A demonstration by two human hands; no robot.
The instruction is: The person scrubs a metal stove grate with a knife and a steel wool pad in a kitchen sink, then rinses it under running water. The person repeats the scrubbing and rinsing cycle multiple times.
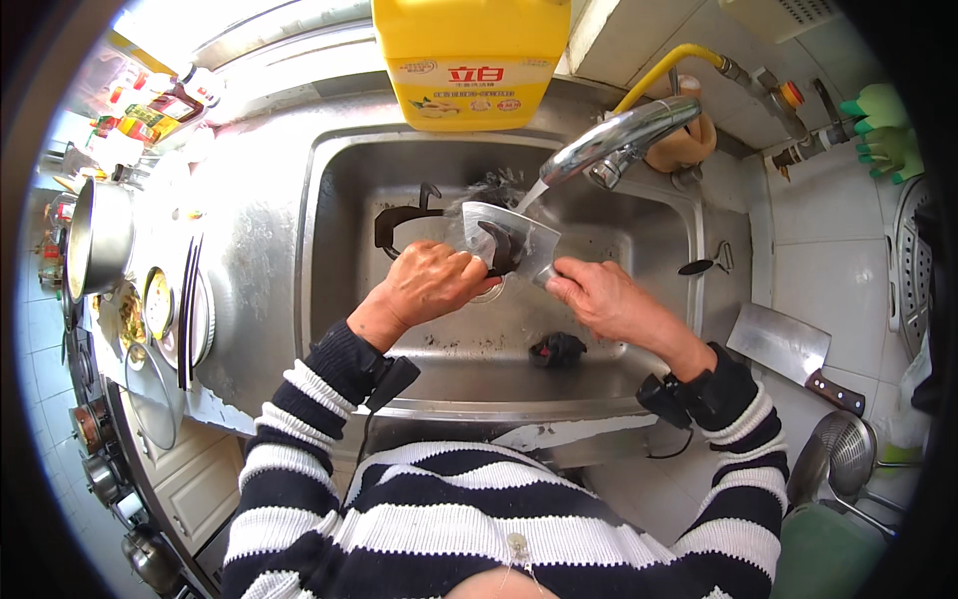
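My right hand (599,292) grips a flat, flared metal blade (535,243), probably a turner or scraper, near its narrow end. My left hand (438,281) is closed around a black curved metal piece (404,221), which looks like a stove grate with prongs. The blade lies against one dark prong of it, just right of my left hand. Water runs from the chrome faucet (621,138) behind the blade and splashes there. Below them is the stainless steel sink (419,314), with dark crumbs on its bottom. A dark wet wad (557,350) lies in its lower right part.
A yellow detergent jug (471,67) stands at the sink's back edge. On the right lie a peeler (707,262), a cleaver (786,348) and metal strainers (838,449). At left are a pot (105,236), bowls and plates with food, and chopsticks (189,314).
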